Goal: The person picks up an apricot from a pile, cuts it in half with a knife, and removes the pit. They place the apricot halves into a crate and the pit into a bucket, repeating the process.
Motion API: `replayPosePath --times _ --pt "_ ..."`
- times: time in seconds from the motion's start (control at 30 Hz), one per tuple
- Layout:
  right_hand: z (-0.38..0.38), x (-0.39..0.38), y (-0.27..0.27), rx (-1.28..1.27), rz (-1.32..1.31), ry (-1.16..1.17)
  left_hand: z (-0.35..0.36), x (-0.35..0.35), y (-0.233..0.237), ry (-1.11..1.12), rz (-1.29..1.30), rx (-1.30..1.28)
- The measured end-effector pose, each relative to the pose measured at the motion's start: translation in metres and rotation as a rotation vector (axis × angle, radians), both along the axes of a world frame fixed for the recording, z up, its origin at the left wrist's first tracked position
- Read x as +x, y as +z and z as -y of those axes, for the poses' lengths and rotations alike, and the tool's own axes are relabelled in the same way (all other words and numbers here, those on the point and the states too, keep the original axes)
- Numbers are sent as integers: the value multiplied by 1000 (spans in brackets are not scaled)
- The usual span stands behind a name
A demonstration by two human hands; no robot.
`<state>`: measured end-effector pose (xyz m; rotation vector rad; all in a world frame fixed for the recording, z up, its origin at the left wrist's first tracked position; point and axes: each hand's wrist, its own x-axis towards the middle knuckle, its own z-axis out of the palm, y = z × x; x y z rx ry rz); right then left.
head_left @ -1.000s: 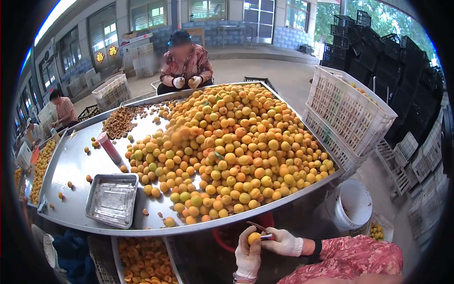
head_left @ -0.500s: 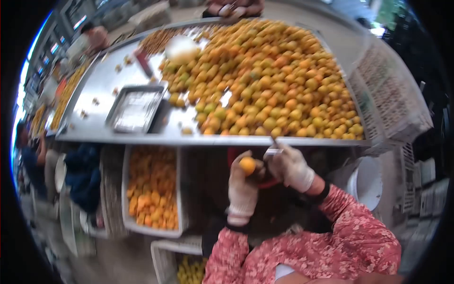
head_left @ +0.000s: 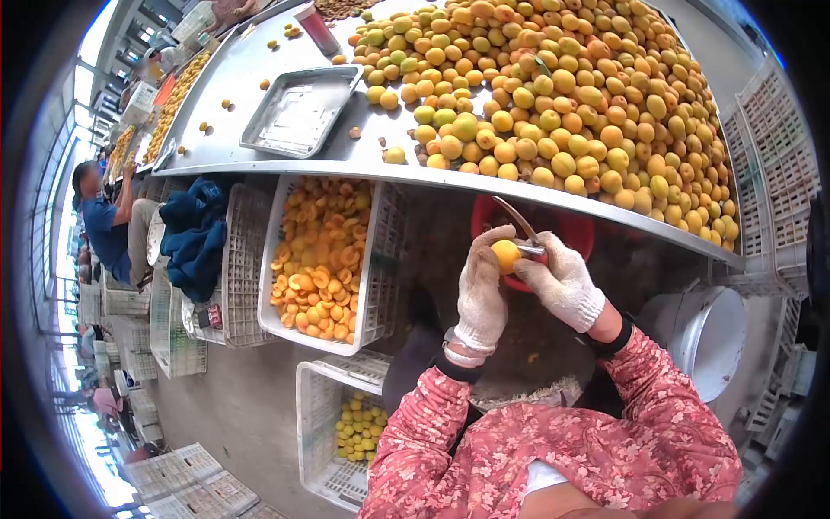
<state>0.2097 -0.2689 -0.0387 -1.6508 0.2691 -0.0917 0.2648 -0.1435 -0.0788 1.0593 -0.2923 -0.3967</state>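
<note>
My left hand (head_left: 482, 298), in a white knitted glove, grips a whole yellow apricot (head_left: 507, 257) between thumb and fingers. In my gloved right hand (head_left: 566, 285) is a knife with a curved, brownish upper part (head_left: 516, 214) and a shiny metal part near the fruit. The metal meets or lies very close to the apricot's right side; actual cutting cannot be made out. Under both hands sits a red basin (head_left: 577, 232), partly hidden by the table edge. Just beyond, a large heap of apricots (head_left: 562, 130) covers the table's right side.
The metal table (head_left: 207, 143) carries a shallow tray (head_left: 303, 112) and a reddish cup (head_left: 317, 30). Left of me stands a crate (head_left: 270, 322) of halved apricots, with another crate (head_left: 309, 432) of greenish-yellow fruit below. A white bucket (head_left: 722, 333) is at right; a person (head_left: 108, 221) sits far left.
My view has tilted down and turned, so the table sits higher in the picture. My right hand has come in close to the apricot, and the knife now points up and left.
</note>
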Motion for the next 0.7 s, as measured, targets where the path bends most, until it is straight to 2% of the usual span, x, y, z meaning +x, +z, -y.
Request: replayPosePath --times 0.07,0.1,0.17,0.2,0.23,0.33,0.43,0.5,0.53,0.6,0.7 --pt "-1 5 -8 -89 144 -71 5 -5 7 -75 -114 -185" --pt "3 3 -4 -87 141 -75 7 -5 10 -78 -118 -183" --pt "11 3 25 183 -226 -84 7 -5 13 -107 -13 -144" --pt "18 2 22 352 -221 -54 4 -1 2 -205 -132 -278" --pt "22 3 17 484 -191 -35 3 -2 5 -205 -127 -281" --pt "27 2 16 592 -250 -9 1 -7 10 -200 -148 -185" --pt "24 -2 4 520 -194 -44 -1 -6 6 -171 -26 -47" --pt "25 -3 -15 -293 347 -91 0 -8 14 -147 -39 -18" --pt "23 -9 1 -289 238 -47 2 -8 13 -146 -39 -22" --pt "21 -9 -2 -373 324 -16 3 -9 8 -176 -193 -176" --pt "16 -5 -10 -376 392 12 6 -5 3 -154 -208 -236"
